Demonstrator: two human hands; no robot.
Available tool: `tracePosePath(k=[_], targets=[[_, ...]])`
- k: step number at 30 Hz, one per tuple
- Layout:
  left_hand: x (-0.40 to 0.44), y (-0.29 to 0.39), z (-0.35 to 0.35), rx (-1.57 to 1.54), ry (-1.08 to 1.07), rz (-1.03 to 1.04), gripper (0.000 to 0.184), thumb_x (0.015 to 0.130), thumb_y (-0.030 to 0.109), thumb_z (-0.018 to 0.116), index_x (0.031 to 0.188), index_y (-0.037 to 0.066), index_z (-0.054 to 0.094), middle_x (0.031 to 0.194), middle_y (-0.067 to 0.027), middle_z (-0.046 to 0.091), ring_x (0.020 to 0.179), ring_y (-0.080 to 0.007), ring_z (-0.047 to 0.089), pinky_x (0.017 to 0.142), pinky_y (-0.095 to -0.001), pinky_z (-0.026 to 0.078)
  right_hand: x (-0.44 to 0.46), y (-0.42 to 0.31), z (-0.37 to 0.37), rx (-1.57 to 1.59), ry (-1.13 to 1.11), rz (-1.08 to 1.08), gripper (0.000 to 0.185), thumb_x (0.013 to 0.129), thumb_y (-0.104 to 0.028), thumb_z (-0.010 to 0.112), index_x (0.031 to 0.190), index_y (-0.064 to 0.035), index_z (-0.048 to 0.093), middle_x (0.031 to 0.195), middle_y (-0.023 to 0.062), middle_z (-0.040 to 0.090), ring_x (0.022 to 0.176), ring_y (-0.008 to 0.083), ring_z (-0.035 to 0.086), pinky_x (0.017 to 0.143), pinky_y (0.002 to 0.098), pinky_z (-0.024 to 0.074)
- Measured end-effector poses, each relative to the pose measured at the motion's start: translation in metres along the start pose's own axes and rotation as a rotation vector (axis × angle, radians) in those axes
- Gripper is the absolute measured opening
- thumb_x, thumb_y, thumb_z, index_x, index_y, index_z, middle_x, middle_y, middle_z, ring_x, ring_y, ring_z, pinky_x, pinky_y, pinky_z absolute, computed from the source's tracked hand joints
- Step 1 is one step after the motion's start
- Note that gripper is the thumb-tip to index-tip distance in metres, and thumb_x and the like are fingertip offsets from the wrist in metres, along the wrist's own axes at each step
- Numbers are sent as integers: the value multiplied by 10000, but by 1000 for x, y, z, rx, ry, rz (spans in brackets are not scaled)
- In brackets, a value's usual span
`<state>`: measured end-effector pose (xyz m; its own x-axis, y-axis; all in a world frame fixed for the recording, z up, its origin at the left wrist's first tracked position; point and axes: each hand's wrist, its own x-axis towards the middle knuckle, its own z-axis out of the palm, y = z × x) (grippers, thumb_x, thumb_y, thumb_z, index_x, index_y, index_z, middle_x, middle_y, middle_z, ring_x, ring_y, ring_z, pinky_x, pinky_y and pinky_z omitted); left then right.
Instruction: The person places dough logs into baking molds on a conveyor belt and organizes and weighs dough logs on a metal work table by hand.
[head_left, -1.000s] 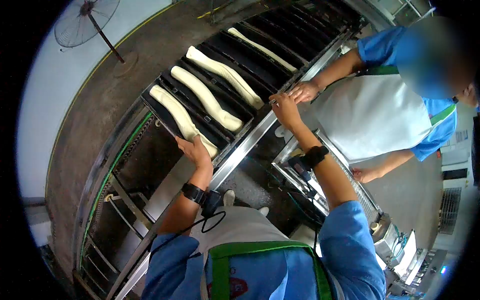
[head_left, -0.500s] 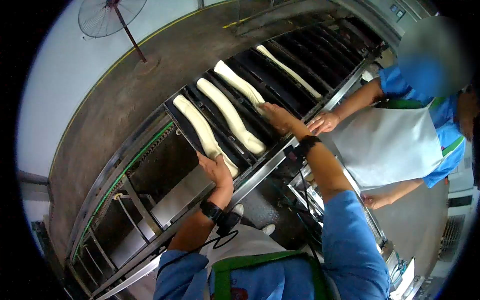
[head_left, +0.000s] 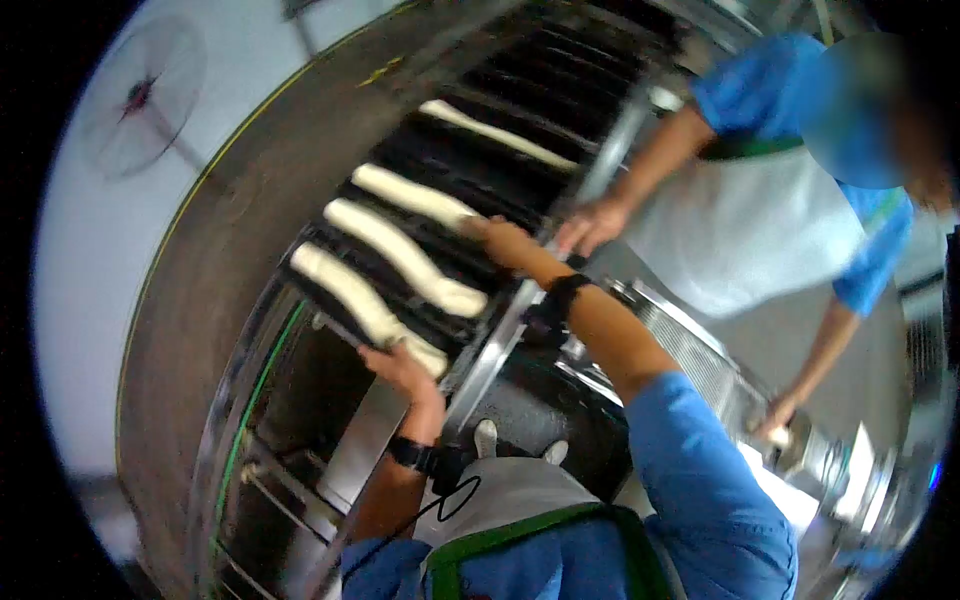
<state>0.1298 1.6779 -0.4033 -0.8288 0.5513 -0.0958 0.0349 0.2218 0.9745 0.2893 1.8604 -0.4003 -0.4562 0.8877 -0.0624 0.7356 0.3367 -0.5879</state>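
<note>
Long pale dough rolls lie in the narrow troughs of a black tray [head_left: 330, 305]. My left hand [head_left: 405, 373] is at the near end of the leftmost dough roll [head_left: 350, 290], with its fingers bent around the roll and the trough's outer edge. To its right lies another dough roll [head_left: 405, 255], untouched. My right hand [head_left: 497, 243] has its fingers closed over the near end of the third dough roll [head_left: 415, 195]; its palm hides that end. A thinner dough strip [head_left: 500, 135] rests farther along. Motion blur softens the fingertips.
A metal rail [head_left: 490, 355] runs along the near side of the trays. Across from me stands a co-worker in a white apron [head_left: 740, 230], one hand [head_left: 592, 225] by the rail, the other [head_left: 778, 415] near a machine. A fan [head_left: 140, 95] stands by the wall.
My view has swung, so the trays appear lower and farther left. Both my hands stay at the same dough rolls. The co-worker's lower hand has moved away from the trays, toward the machine.
</note>
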Motion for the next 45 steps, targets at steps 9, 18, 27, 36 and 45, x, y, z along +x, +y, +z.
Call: tracePosePath(k=[9,18,27,36,45], targets=[[-19,35,-8,28,-149,72,445,727,88,497,1117,-18,311,1045,-198,414,875,-267,448,742,-388,390,-154,-28,-43,-139,449,-225,453,674,-91,499,1106,-125,366,869,150,452,695,318,514,590,398,427],[116,-79,6,231,-61,-166,487,695,270,566,910,-63,284,972,-223,372,709,-256,417,582,-417,366,-444,105,-27,155,280,510,473,733,-174,521,1157,-89,329,999,173,475,867,301,499,717,360,413],[77,-44,3,459,-149,62,448,722,347,479,714,-101,455,766,-210,497,629,-248,472,511,-384,359,-654,145,-16,102,614,1088,375,680,-212,532,982,3,475,947,179,500,886,300,469,758,358,382],[79,-38,8,393,-16,-28,511,733,385,471,805,-120,491,904,-272,466,741,-316,476,590,-445,351,-729,183,14,16,431,1403,353,622,-273,566,929,-103,527,936,142,507,940,290,443,795,348,365],[66,-26,6,441,25,-34,573,727,412,465,916,-129,458,1055,-297,382,913,-348,427,701,-467,330,-758,218,17,25,489,1061,263,619,-257,592,827,-98,572,913,143,510,867,295,462,760,340,388]])
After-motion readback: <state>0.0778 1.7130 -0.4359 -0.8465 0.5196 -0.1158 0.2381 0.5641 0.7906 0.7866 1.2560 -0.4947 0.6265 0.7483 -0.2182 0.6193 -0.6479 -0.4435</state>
